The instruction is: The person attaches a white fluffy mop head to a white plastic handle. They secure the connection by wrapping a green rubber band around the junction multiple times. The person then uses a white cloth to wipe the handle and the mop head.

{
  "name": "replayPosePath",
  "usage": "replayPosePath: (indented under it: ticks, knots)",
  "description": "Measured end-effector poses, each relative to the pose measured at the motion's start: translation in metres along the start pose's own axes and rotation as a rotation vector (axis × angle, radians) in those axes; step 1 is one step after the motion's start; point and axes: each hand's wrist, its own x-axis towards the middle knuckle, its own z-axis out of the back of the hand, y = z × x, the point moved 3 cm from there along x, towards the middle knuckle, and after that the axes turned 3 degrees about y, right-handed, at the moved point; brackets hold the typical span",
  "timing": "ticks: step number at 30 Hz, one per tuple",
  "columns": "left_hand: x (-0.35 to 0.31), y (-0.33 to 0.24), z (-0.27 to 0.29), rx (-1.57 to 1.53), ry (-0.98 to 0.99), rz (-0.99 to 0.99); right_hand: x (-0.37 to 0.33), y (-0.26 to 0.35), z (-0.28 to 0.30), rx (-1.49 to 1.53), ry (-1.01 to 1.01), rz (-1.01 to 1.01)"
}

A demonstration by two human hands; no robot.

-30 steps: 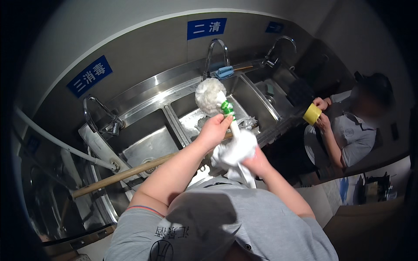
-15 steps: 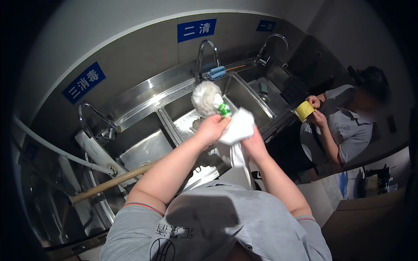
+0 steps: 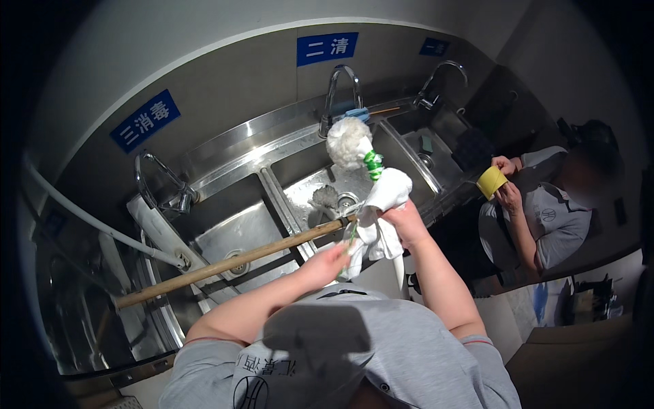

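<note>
Head view: a person stands at a row of steel sinks, both hands raised over the middle basin.
Brush: a white fluffy brush head (image 3: 347, 142) with a green collar (image 3: 372, 165) stands upright above the middle basin, its lower part wrapped in cloth.
Cloth: a white cloth (image 3: 386, 204) is bunched around the brush stem and hangs down between the two hands.
Right hand: the right hand (image 3: 403, 217) is clenched around the cloth and the stem inside it.
Left hand: the left hand (image 3: 330, 260) grips the lower end of the cloth; whether it also holds the stem cannot be told.
Wooden pole: a long wooden handle (image 3: 231, 262) lies slantwise across the sink rims, its near end beside the cloth.
Middle basin: the middle sink (image 3: 306, 194) holds a grey scrubber (image 3: 325, 198) next to the drain.
Left basin: the left sink (image 3: 235, 232) shows only its drain.
Right basin: the right sink (image 3: 415, 129) holds a small dark-green pad (image 3: 426, 144).
Faucets: a curved faucet (image 3: 338, 85) rises behind the middle basin.
Co-worker: another person at the right holds a yellow cup (image 3: 491, 182) in both hands.
</note>
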Motion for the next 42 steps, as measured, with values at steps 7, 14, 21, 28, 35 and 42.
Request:
replayPosePath:
  ticks: [7, 14, 21, 28, 35, 42]
  knots:
    - [0.014, -0.086, 0.066, -0.590, 0.321, -0.237, 0.006, 0.008, 0.005, 0.036, 0.121, 0.033]
    - [0.071, -0.072, -0.004, -1.428, 0.972, -0.396, -0.021, 0.010, -0.016, 0.459, 0.207, -0.157]
    - [0.045, 0.026, 0.013, -0.088, 0.217, 0.200, -0.015, 0.003, 0.000, 0.344, 0.022, -0.084]
    - [0.083, -0.055, -0.003, -1.052, -0.125, -0.121, -0.011, -0.013, -0.027, 0.209, -0.013, 0.013]
    - [0.090, -0.053, -0.003, -0.900, -0.410, -0.322, -0.033, -0.003, -0.025, -0.611, 0.041, 0.307]
    - [0.101, -0.043, 0.005, -0.655, -0.499, -0.295, -0.063, -0.038, -0.026, -0.658, 0.072, 0.207]
